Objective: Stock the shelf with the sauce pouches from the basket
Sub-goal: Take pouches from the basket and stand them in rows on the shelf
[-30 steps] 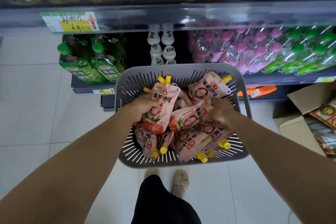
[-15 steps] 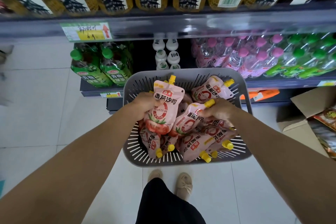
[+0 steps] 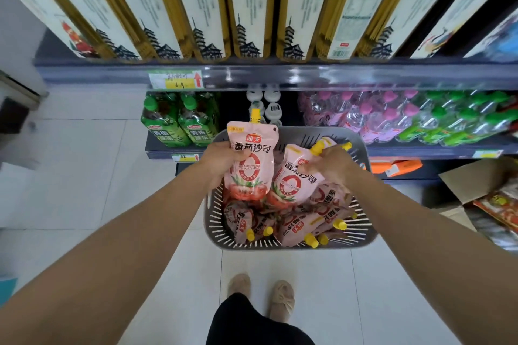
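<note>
A grey slotted basket [image 3: 361,235] sits on the floor before the shelf, holding several pink tomato sauce pouches [image 3: 297,228] with yellow caps. My left hand [image 3: 221,157] grips one upright pouch [image 3: 251,159] by its left edge, lifted above the basket. My right hand [image 3: 329,162] holds a second pouch [image 3: 294,179] near its yellow cap, tilted, its lower end still among the others.
The shelf edge [image 3: 308,75] runs above the basket, with tall yellow bottles [image 3: 249,11] on it. Below stand green tea bottles [image 3: 179,123], white bottles [image 3: 263,103] and pink and green capped water bottles [image 3: 392,117]. An open cardboard box [image 3: 476,185] lies at right. My feet [image 3: 260,294] are behind the basket.
Both hands have risen, each lifting a pouch up out of the pile. The view has tilted up, showing more of the upper shelf.
</note>
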A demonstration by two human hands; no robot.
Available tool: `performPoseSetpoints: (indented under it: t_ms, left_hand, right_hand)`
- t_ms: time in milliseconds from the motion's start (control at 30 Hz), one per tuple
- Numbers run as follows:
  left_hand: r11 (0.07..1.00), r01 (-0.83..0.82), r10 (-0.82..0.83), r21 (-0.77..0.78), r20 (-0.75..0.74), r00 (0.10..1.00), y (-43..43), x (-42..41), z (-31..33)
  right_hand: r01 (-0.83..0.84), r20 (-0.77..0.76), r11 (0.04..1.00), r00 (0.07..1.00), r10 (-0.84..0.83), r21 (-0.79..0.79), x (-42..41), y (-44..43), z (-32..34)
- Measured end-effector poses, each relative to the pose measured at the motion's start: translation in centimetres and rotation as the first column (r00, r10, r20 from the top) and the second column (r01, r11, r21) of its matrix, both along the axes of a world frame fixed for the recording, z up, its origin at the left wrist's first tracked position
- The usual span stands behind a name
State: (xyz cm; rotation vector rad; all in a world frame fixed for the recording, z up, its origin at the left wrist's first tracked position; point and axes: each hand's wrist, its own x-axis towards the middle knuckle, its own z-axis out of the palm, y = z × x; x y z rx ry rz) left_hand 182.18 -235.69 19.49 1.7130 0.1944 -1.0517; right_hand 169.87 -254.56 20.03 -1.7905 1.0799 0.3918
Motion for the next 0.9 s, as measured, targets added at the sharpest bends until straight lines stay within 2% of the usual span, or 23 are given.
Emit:
performPoseSetpoints:
  t_ms: [233,367,500,600,800,900]
  left_hand:
    - [0.995,0.014,-0.007,-0.095,0.069,0.998,0.4,-0.1,10.6]
    - [0.986,0.029,-0.003,-0.167,0.154,0.988,0.7,-0.3,17.8]
    - [0.966,0.044,0.03,-0.254,0.28,0.96,1.1,-0.6,25.0]
    - [0.945,0.06,0.06,-0.322,0.352,0.934,1.7,-0.8,30.0]
    - [0.875,0.083,0.155,-0.477,0.439,0.885,3.9,-0.3,37.9]
    - [0.856,0.073,0.217,-0.512,0.484,0.848,5.3,1.0,41.0]
  right_hand:
    - [-0.151,0.145,0.981,0.975,0.168,-0.122,-0.7,0.1,12.4]
    - [-0.082,0.347,0.985,0.929,0.13,-0.15,-1.1,0.7,20.2]
    - [-0.029,0.54,0.987,0.834,0.112,-0.16,-1.2,1.4,27.7]
    - [0.044,0.688,0.988,0.722,0.07,-0.147,-0.9,1.7,32.9]
    - [0.088,0.86,0.996,0.507,-0.053,0.009,0.9,3.0,41.5]
    - [0.095,0.894,0.994,0.44,-0.085,0.048,2.8,3.7,45.0]
